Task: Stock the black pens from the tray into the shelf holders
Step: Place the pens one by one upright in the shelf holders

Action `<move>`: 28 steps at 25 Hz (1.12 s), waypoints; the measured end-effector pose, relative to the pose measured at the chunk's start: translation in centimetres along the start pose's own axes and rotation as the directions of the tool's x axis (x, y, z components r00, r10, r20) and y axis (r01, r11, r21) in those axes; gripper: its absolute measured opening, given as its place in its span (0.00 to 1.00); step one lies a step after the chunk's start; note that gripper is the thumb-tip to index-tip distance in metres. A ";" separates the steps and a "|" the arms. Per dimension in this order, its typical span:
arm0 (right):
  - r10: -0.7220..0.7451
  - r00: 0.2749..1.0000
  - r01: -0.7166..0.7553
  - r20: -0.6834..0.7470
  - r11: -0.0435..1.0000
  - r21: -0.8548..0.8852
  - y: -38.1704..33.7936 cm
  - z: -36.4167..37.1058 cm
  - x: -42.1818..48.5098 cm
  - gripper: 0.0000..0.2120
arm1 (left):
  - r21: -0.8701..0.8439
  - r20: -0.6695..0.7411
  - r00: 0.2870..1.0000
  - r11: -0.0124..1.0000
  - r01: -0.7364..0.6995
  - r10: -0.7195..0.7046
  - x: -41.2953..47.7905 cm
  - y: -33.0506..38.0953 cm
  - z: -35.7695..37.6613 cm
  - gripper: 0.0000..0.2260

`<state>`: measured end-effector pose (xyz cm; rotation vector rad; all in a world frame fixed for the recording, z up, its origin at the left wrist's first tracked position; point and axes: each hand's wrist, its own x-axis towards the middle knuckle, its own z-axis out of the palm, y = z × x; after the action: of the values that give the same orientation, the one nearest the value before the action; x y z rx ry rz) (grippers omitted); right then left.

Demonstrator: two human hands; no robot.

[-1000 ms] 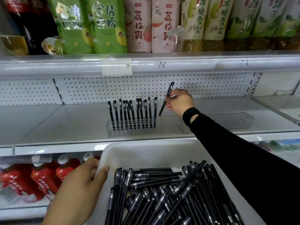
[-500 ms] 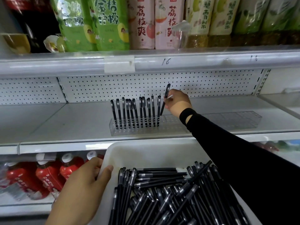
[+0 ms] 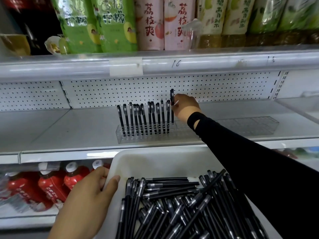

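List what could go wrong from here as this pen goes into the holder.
1. The right hand pinches the pen close beside the row of standing pens, some of which lean. A nudge might topple its neighbours, or the tip might miss its slot.
2. The clear holder looks light, and the sleeve crossing its right end might drag it.
3. The left hand grips the tray at one rim only. Loaded with loose pens, it might tilt and spill.
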<state>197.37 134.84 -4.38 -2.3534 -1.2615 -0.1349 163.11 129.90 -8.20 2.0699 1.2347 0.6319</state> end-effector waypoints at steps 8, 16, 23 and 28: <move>0.066 0.990 -0.063 0.122 0.998 -0.023 1.4 1.7 -0.2 0.06 | -0.014 0.001 1.000 1.000 0.003 -0.003 0.2 0.0 0.0 0.09; 0.089 0.986 -0.089 0.143 0.996 -0.006 1.4 2.2 0.0 0.10 | -0.019 -0.002 1.000 1.000 -0.004 0.004 0.1 0.0 -0.1 0.09; 0.057 0.988 -0.057 0.142 0.998 -0.002 1.2 -0.3 -1.6 0.08 | -0.019 0.003 1.000 1.000 -0.017 0.017 0.0 -0.2 -0.3 0.09; -0.148 0.988 0.144 0.037 0.985 0.092 -0.3 -3.5 -7.4 0.12 | -0.025 0.003 1.000 1.000 -0.019 0.019 0.0 -0.2 -0.3 0.08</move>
<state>193.27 127.79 -3.40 -2.1990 -1.4305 -0.0727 162.78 130.09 -8.19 2.0640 1.2006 0.6486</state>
